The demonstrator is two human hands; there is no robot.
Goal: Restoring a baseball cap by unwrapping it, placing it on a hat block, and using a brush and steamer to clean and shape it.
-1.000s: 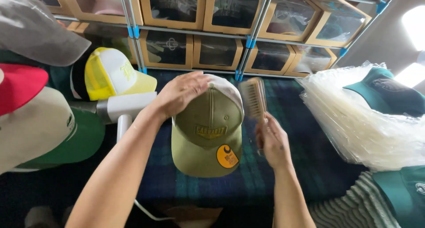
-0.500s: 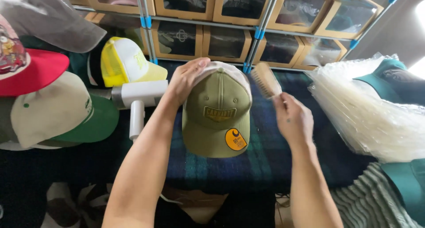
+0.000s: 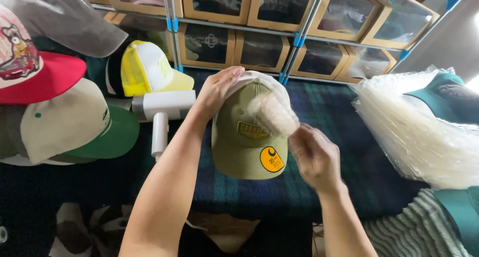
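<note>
An olive green cap (image 3: 244, 137) with a round yellow sticker on its brim lies on a dark plaid cloth (image 3: 344, 137). My left hand (image 3: 217, 90) rests on the cap's crown at its upper left and holds it steady. My right hand (image 3: 312, 154) grips a pale bristle brush (image 3: 272, 112), which is blurred with motion and lies over the right side of the cap's crown.
A white handheld steamer (image 3: 162, 112) lies left of the cap. Several caps are piled at the left: yellow and white (image 3: 144, 67), cream and green (image 3: 70, 125), red brimmed (image 3: 35, 70). A stack of clear plastic bags (image 3: 414, 132) with a teal cap (image 3: 444, 95) sits right. Cardboard window boxes (image 3: 259, 50) line the shelf behind.
The brush has swung from beside the cap's upper right down onto the crown. My right hand has moved left and lower. My left hand stays on the crown.
</note>
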